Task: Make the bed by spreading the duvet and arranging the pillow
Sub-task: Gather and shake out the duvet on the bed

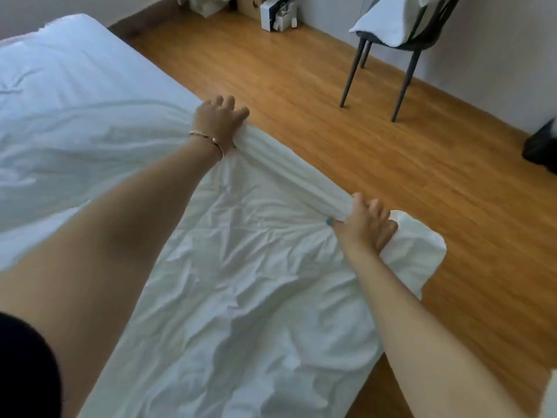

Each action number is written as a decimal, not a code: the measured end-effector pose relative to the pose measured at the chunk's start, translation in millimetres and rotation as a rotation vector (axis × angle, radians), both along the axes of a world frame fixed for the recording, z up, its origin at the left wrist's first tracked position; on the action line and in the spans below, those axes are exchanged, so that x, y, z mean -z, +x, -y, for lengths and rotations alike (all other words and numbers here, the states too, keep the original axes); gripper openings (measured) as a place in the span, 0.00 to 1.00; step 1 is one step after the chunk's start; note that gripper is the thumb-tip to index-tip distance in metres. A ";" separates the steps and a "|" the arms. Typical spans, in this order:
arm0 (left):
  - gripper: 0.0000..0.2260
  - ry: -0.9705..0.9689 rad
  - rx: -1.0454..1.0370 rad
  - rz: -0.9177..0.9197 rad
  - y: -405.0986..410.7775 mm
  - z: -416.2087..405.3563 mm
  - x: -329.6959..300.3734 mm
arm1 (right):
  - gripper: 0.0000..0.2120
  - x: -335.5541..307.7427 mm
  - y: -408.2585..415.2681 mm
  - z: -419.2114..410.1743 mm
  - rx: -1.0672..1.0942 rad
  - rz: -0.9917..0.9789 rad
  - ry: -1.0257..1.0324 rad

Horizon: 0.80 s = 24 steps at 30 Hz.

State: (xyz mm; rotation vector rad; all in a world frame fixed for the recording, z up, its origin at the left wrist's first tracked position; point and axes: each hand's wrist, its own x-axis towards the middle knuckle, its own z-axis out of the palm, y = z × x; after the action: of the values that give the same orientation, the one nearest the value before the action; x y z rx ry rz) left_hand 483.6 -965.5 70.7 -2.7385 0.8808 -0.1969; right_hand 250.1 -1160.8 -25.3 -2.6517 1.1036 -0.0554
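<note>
Both of your hands grasp the gathered edge of the crumpled white cotton duvet (pixel 241 297) at the side of the white-sheeted bed (pixel 75 70), seen from your head camera: your left hand (pixel 218 120), a thin rose-gold bangle (pixel 208 138) at its wrist, is clenched around the bunched hem at the farther point, fingers curled over the fabric toward the floor, while your right hand (pixel 366 229), thumbnail painted teal, is clenched around the same hem nearer to you, with a loose corner of cloth spilling out beyond its knuckles over the warm honey-coloured wooden plank floor (pixel 301 86). Between your two fists the hem is pulled into a taut, pleated roll. The rest of the duvet lies wrinkled across the mattress beneath your bare forearms and hangs off the bed's edge on the right; farther up the bed, the sheet lies smoother. Across the floor, a dark grey metal-legged chair (pixel 404 55) stands beside the pale wall with a white folded cloth or cushion (pixel 388 22) draped on its seat. Against the far wall sit a brown cardboard box (pixel 248 4) and a white flat box with a black edge (pixel 275 13), tangled white cables resting on it; any printing on these boxes is too small and blurred to read. A black object (pixel 542 146) shows partly at the right edge
</note>
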 end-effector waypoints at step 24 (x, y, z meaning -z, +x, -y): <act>0.29 -0.464 -0.376 -0.661 -277.5 -36.7 193.1 | 0.27 104.9 -48.7 -41.0 -0.089 -0.256 0.135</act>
State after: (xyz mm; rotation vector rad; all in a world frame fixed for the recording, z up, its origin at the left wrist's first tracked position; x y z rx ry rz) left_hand 206.1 -928.8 -122.4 -3.4027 0.4569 0.6960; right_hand 201.4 -1119.8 -130.2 -2.6334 1.0199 0.3727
